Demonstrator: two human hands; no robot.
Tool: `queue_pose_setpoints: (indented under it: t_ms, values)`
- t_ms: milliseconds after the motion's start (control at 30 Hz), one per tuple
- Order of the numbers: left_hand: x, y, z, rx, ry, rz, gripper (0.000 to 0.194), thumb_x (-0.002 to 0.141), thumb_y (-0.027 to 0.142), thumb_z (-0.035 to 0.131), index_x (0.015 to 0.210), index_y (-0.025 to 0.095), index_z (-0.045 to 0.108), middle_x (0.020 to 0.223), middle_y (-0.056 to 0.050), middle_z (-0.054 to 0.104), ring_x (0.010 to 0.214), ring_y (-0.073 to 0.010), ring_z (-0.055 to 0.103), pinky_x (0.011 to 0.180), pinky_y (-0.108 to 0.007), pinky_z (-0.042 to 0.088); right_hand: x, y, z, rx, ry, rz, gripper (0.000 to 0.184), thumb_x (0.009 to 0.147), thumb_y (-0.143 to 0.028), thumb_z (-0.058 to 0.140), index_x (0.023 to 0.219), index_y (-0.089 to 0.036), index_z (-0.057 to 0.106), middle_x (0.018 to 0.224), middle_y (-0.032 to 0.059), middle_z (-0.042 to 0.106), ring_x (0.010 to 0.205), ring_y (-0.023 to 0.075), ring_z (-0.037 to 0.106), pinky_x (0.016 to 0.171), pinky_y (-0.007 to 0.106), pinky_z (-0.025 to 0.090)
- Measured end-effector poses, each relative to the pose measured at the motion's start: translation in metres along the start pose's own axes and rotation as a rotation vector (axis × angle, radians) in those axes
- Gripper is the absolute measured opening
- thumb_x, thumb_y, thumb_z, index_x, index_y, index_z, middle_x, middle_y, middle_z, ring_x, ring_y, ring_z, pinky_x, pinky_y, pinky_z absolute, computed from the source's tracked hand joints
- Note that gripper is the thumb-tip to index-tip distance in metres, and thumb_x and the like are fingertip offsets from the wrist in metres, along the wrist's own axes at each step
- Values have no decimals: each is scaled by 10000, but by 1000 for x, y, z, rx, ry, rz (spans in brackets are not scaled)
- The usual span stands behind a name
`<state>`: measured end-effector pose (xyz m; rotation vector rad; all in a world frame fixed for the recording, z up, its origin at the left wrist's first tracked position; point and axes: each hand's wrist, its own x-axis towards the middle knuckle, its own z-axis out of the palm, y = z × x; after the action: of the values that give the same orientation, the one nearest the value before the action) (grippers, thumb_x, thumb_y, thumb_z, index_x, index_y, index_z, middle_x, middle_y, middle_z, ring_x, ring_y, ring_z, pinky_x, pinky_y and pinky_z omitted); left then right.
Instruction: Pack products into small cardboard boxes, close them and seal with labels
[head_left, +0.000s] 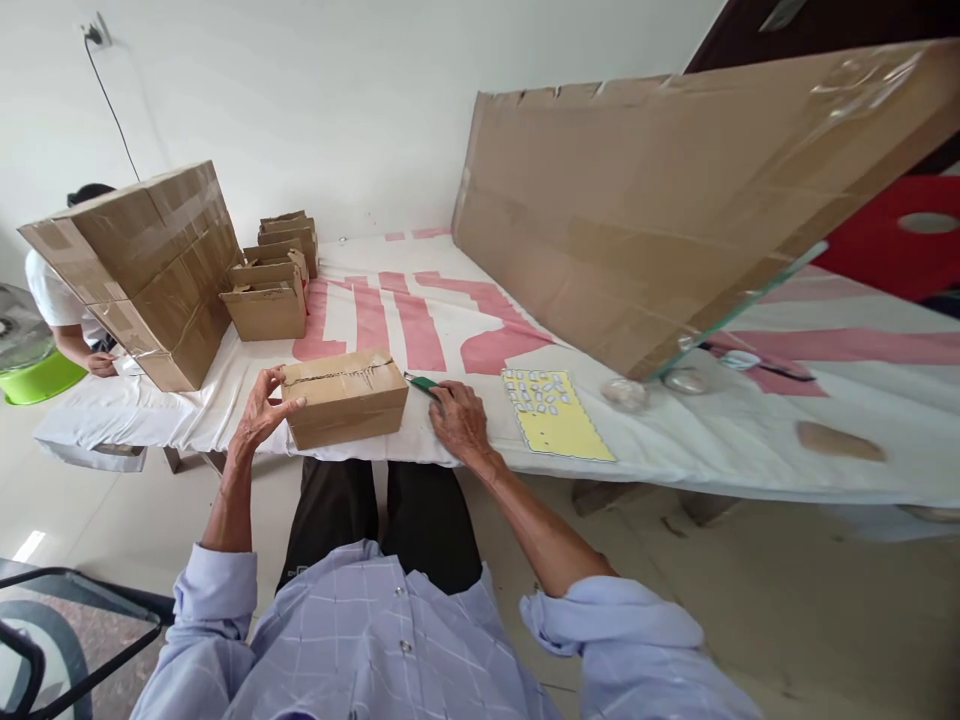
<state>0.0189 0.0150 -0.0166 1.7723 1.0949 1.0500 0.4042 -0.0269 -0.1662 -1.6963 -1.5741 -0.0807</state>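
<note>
Co-worker (54,288) mostly hidden behind carton block (180,265). Open boxes (266,314) overlap, insides hard to see. Your left hand (260,408): wide, thumb and fingertips touching left end of small carton (349,420), at front edge of table (660,455). Your right hand (459,418): palm down, fingers curled round green cutter (423,382), tip just beside carton's right end. Yellow sheet (568,430) beyond. Big cardboard box (600,220) cut off by frame.

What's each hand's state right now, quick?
Left hand: touching the cardboard box's left end; whether clasping, can't tell.
Right hand: closed, holding the green cutter-like tool.
</note>
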Motion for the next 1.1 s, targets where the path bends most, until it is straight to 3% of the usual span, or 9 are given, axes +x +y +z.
queue_pose_setpoints:
  t_ms: [133, 233, 300, 433, 567, 733, 867, 1100]
  values:
    - [0, -5, 4, -33, 33, -6, 631, 711, 559, 956, 1069, 267, 527, 1670, -166, 597, 1529, -430, 613, 1029, -461, 610, 19, -37, -8, 389, 71, 32, 389, 1073, -470, 525, 1195, -232, 807, 1284, 165, 775, 1249, 357, 683, 1080, 524, 565]
    - [0, -8, 4, -28, 38, -6, 622, 713, 581, 947, 1098, 259, 578, 1682, -166, 588, 1505, -421, 628, 1046, -468, 605, 29, -72, -13, 701, -9, 84, 569, 1092, -705, 491, 1230, -246, 798, 1250, 127, 812, 1195, 336, 714, 1028, 483, 590]
    - [-1, -8, 3, -22, 16, -1, 607, 720, 577, 942, 1133, 254, 636, 1696, -160, 577, 1494, -415, 631, 1061, -469, 602, 27, -87, -17, 786, -49, 131, 636, 1071, -781, 490, 1238, -250, 796, 1237, 116, 827, 1173, 335, 722, 1036, 486, 590]
    - [-7, -10, -1, -53, -47, 28, 568, 744, 569, 926, 1162, 253, 704, 1686, -126, 586, 1483, -401, 618, 1052, -444, 618, 8, -95, -29, 771, -31, 185, 596, 1039, -751, 561, 1244, -239, 786, 1285, 130, 814, 1217, 354, 718, 1068, 504, 586]
    - [-12, -16, 1, -101, -36, 26, 596, 731, 563, 943, 1190, 249, 730, 1638, -137, 589, 1473, -404, 607, 1045, -435, 619, -6, -94, -43, 712, -41, 161, 539, 1047, -674, 585, 1292, -231, 769, 1334, 147, 790, 1237, 356, 719, 1005, 482, 619]
    - [-14, -19, 2, -81, -64, 16, 566, 722, 600, 957, 1128, 239, 797, 1641, -134, 516, 1545, -410, 530, 1116, -444, 592, -2, -97, -53, 604, 21, 16, 482, 1060, -629, 601, 1314, -251, 759, 1359, 152, 767, 1221, 330, 738, 915, 458, 668]
    - [-19, -14, 2, -69, -84, 15, 600, 748, 616, 946, 1209, 261, 801, 1654, -128, 474, 1609, -418, 463, 1201, -468, 549, 2, -97, -55, 542, 67, -95, 365, 1055, -546, 625, 1220, -255, 771, 1328, 151, 769, 1226, 327, 741, 893, 468, 688]
    - [-26, -11, 4, 5, -159, 29, 743, 779, 661, 926, 1404, 310, 731, 1768, -124, 381, 1651, -443, 420, 1269, -557, 505, 5, -96, -62, 540, 37, -106, 310, 1013, -509, 672, 1156, -251, 765, 1330, 155, 772, 1220, 330, 746, 887, 473, 686]
